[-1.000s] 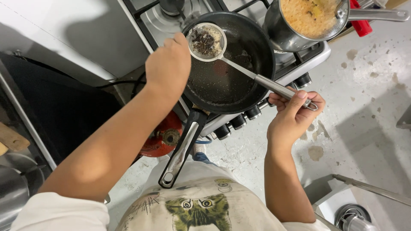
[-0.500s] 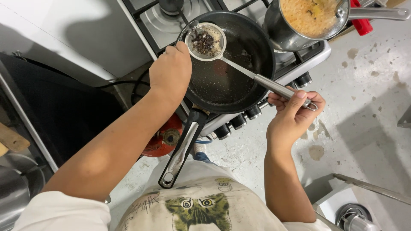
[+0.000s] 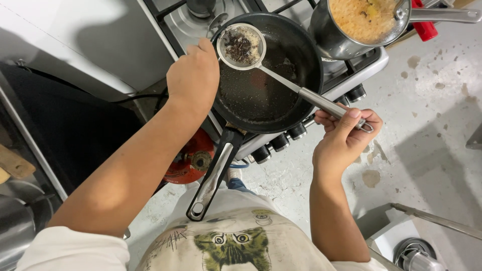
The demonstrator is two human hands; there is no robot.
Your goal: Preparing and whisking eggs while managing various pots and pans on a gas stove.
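A small metal strainer point(image 3: 243, 46) is held over a black frying pan point(image 3: 266, 75) in the upper middle of the frame; dark, wet residue is seen in its mesh bowl. Its long steel handle runs down to the right, where the end is gripped by the right hand point(image 3: 344, 138), fingers wrapped around it and thumb laid on top. The left hand point(image 3: 193, 80) is placed just left of the strainer bowl, at the pan's rim, closed around something thin and metallic whose tip shows above the knuckles; what it is cannot be told. The pan is set on a gas stove point(image 3: 201, 25), its handle pointing down towards the person. A steel saucepan point(image 3: 351, 25) of yellowish food is seen at the upper right. A red gas cylinder point(image 3: 193, 160) stands on the floor below the stove.
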